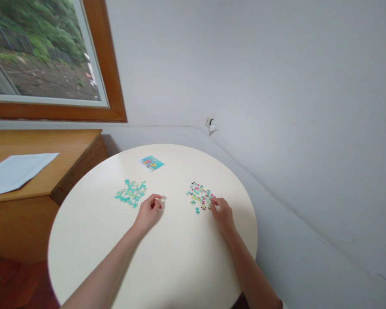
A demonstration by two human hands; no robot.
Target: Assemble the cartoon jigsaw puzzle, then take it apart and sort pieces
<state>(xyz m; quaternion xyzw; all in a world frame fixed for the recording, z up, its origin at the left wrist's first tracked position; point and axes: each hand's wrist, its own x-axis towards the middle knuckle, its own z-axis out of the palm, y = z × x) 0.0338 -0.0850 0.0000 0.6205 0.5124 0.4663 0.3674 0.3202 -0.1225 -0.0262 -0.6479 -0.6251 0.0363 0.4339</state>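
My left hand (150, 210) rests at the middle of the round table, its fingers loosely curled with a gap between thumb and index finger; I see nothing held in it. Just left of it lies a spread of mostly teal and pale green jigsaw puzzle pieces (131, 192). My right hand (223, 213) is at the right edge of a mixed pile of jigsaw puzzle pieces (198, 195), in teal, pink, yellow and dark colours. Its thumb and index finger pinch at a puzzle piece there, mostly covered by the fingertips. One teal piece (197, 210) lies at the pile's near edge.
A small printed picture card (152, 163) lies toward the back of the white round table (167, 262). To the left stands a wooden desk (73, 148) with a sheet of paper (17, 169). Behind are a window and a wall socket with a plug (211, 124).
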